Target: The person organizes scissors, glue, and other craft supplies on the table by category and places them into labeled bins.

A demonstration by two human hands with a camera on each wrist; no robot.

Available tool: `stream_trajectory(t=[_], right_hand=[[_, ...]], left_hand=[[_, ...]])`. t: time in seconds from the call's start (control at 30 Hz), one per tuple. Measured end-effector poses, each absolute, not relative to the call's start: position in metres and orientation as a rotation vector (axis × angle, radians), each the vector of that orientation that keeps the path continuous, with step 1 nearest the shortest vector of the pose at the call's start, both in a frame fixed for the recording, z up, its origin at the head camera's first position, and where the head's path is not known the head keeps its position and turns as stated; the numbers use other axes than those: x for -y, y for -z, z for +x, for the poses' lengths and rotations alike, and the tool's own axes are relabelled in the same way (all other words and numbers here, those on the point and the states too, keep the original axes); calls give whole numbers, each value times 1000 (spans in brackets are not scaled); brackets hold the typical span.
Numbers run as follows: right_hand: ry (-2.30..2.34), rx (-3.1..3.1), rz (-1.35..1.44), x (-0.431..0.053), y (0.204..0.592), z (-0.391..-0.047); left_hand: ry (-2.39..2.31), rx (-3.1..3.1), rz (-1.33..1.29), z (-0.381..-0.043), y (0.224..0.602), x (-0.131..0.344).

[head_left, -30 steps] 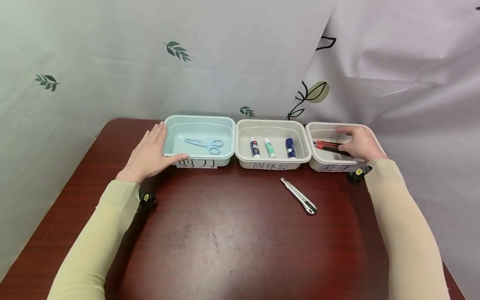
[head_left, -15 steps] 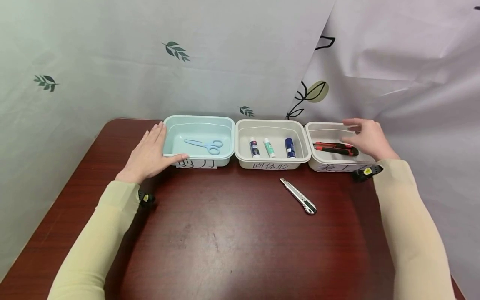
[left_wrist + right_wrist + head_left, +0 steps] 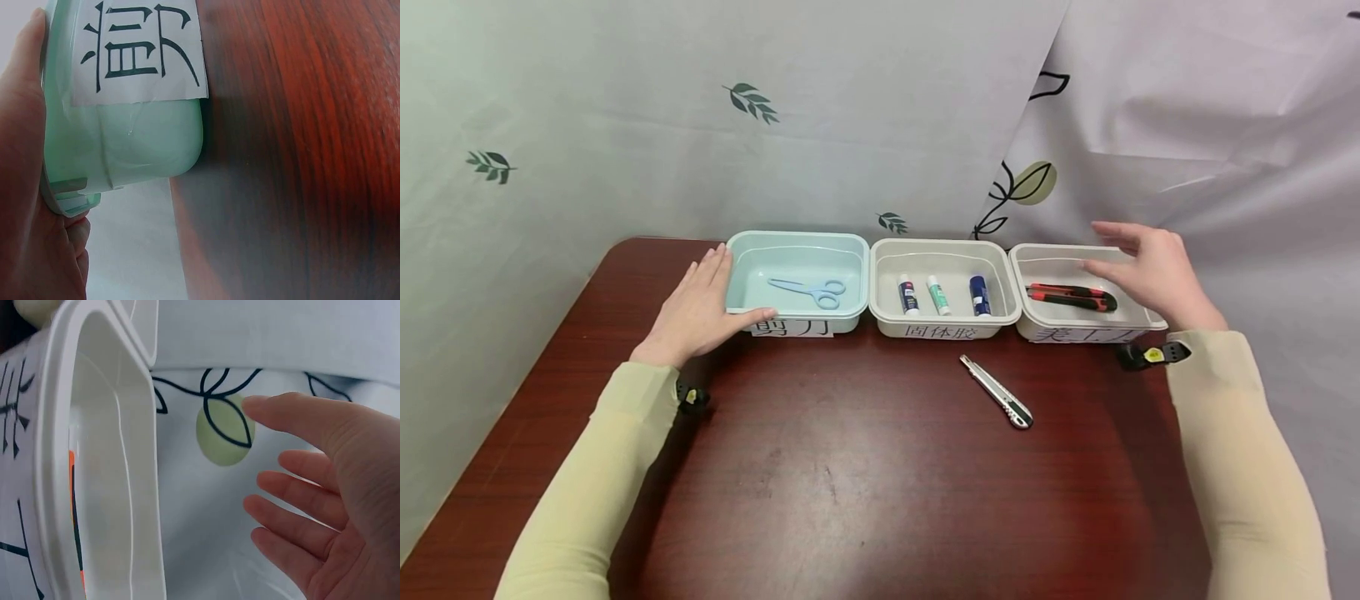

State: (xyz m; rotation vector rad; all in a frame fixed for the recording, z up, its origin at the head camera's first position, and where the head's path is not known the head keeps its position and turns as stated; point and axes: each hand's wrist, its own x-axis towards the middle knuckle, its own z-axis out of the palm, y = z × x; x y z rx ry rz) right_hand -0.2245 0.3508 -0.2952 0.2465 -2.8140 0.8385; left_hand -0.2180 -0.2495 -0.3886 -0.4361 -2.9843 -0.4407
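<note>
My left hand [image 3: 688,304] rests on the left rim of a light blue bin [image 3: 760,239], its fingers straight along the side and the thumb at the front rim. Inside that bin lies a pair of blue scissors [image 3: 812,290]. In the left wrist view the hand [image 3: 22,181] lies against the labelled bin [image 3: 144,137]. My right hand [image 3: 1157,271], holding nothing, hovers over the right side of a beige bin [image 3: 1052,250] with its fingers spread. A red and black utility knife [image 3: 1070,297] lies in there. In the right wrist view the hand [image 3: 325,494] is apart from the bin [image 3: 140,506].
Between these two bins stands another beige bin [image 3: 880,287] with glue sticks [image 3: 938,296] in it. A silver utility knife [image 3: 996,392] lies on the dark red table [image 3: 850,467] in front. White patterned cloth [image 3: 850,125] hangs behind the bins.
My right hand has let go of the red and black utility knife, leaving it in the right bin, and has moved up and right with its fingers spreading. The left hand has stayed still.
</note>
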Motion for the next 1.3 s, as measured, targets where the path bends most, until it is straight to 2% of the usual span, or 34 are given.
stream_trajectory(t=[0.27,1.3], right_hand=[[-858,2775,278,-338,294,-209],[-733,2572,714,-293,313,-175]], left_hand=[[437,2981,-442,-217,388,249],[421,2983,-456,-222,389,247]])
